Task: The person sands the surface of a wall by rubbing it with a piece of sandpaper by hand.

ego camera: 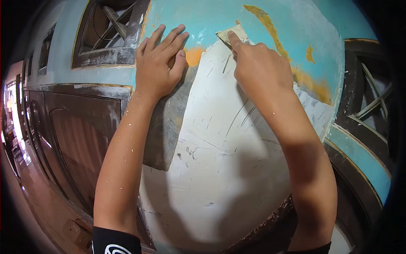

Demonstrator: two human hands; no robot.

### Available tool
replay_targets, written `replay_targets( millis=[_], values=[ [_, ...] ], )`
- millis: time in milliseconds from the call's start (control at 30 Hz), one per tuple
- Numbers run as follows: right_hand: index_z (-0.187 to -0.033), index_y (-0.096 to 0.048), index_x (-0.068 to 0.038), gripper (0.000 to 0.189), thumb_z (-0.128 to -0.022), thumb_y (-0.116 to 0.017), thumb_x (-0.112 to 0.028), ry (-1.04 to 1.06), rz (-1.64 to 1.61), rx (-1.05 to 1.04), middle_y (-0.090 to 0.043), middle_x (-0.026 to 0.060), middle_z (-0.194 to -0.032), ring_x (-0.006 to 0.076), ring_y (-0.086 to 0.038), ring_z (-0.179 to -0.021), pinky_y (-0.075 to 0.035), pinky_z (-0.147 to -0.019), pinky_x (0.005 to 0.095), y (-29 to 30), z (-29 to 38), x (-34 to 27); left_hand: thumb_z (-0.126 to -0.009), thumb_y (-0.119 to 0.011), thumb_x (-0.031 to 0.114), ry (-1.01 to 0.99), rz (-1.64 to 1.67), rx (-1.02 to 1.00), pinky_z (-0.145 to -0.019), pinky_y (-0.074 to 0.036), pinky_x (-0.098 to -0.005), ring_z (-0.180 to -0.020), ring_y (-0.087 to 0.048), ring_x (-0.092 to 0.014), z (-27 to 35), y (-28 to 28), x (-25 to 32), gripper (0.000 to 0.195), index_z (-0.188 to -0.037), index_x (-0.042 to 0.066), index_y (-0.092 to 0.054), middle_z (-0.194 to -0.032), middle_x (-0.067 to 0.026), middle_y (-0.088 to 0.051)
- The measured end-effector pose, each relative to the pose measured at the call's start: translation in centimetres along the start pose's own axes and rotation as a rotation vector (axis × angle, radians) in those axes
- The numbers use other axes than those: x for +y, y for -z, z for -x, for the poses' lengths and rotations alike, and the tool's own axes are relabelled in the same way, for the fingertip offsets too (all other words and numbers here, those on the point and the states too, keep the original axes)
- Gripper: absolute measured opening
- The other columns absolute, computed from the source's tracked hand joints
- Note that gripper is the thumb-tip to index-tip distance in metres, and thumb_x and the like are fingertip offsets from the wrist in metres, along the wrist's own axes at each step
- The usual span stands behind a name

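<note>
My right hand (263,65) grips a flat putty scraper (233,33), its index finger pressed along the blade. The scraper lies against the wall where turquoise paint (203,19) meets a white stripped or filled area (222,127). The tool's handle is hidden inside my hand. My left hand (161,63) rests spread on the wall to the left, palm down, holding nothing. Beneath it is a grey bare patch (165,133), with an orange-brown stain (194,55) beside the thumb. Small white flakes are stuck to both forearms.
Dark wooden frames with crossed slats stand at upper left (128,54) and at right (350,79). A dark panelled wooden door (82,127) is on the left. Below it runs a shiny floor (50,203). Brown streaks (269,28) mark the turquoise wall at upper right.
</note>
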State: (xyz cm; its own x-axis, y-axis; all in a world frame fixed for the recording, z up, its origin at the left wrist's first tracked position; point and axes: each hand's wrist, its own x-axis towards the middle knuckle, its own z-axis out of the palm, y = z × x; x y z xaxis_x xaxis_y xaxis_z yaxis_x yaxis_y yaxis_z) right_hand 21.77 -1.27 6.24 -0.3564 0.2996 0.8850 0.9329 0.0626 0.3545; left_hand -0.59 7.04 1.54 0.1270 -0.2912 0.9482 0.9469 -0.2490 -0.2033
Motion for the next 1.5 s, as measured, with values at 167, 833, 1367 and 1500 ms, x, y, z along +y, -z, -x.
replay_targets(
  millis=[167, 833, 1367, 1500],
  values=[
    [-0.148, -0.059, -0.014, 0.055, -0.094, -0.054, -0.004, 0.008, 0.011, -0.014, -0.078, 0.0159, -0.097, 0.0308, -0.077, -0.087, -0.061, -0.072, 0.0431, -0.1, 1.3, -0.1, -0.098, -0.058, 0.020, -0.004, 0.001, 0.002, -0.122, -0.025, -0.0470, -0.148, -0.045, -0.029, 0.1, 0.1, -0.5, 0.043, -0.139, 0.021, -0.068, -0.152, 0.0038, -0.060],
    [-0.151, -0.047, -0.012, 0.051, -0.104, -0.055, -0.029, -0.005, -0.225, 0.233, -0.074, 0.0249, -0.085, 0.0451, -0.074, -0.083, -0.058, -0.075, 0.0556, -1.6, -1.0, -1.8, -0.110, -0.038, 0.049, 0.159, -0.118, -0.335, -0.122, -0.015, -0.0697, -0.159, -0.023, -0.038, -0.2, 2.7, 2.1, 0.055, -0.161, 0.029, -0.040, -0.167, -0.0019, -0.041],
    [-0.115, -0.063, 0.002, 0.029, -0.101, -0.060, -0.022, 0.542, -0.875, -0.222, -0.067, 0.0259, -0.116, 0.0424, -0.066, -0.104, -0.051, -0.083, 0.0553, -4.7, 7.9, -8.7, -0.116, -0.038, 0.038, 1.243, 1.102, -0.130, -0.075, -0.053, -0.0278, -0.081, -0.064, -0.011, 11.9, 10.3, 5.1, 0.050, -0.121, -0.002, -0.068, -0.096, -0.0075, -0.072],
    [-0.124, -0.067, -0.009, 0.036, -0.092, -0.068, -0.026, 0.462, -0.437, 0.457, -0.062, 0.0122, -0.137, 0.0301, -0.055, -0.127, -0.043, -0.105, 0.0484, -6.1, 4.3, -4.1, -0.114, -0.043, 0.032, 1.006, 0.691, -0.239, -0.084, -0.051, -0.0342, -0.084, -0.061, -0.023, 13.7, 10.1, 6.5, 0.046, -0.142, -0.002, -0.057, -0.091, -0.0099, -0.062]
  ],
)
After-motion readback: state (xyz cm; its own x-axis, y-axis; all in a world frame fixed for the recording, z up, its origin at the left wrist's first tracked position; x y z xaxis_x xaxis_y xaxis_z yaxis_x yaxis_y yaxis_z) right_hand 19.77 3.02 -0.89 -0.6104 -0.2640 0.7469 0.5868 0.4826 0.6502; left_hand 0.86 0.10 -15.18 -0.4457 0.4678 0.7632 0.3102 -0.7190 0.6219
